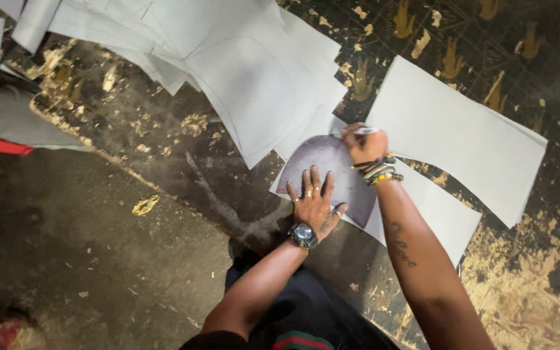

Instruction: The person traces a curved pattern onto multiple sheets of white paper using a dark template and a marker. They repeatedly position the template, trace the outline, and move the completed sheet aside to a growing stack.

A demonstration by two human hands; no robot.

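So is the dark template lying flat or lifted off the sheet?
Flat: the left hand presses the dark template onto the pale sheet, fingers spread.

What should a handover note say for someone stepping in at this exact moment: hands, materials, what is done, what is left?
Left hand: flat, fingers spread, pressing the dark rounded template onto a white sheet.
Right hand: closed on a pen-like marker at the template's upper edge.
Done: cut white pieces with traced curves are piled above; another white panel lies to the right.
Left: judging by the marker position, the outline around the template looks unfinished.
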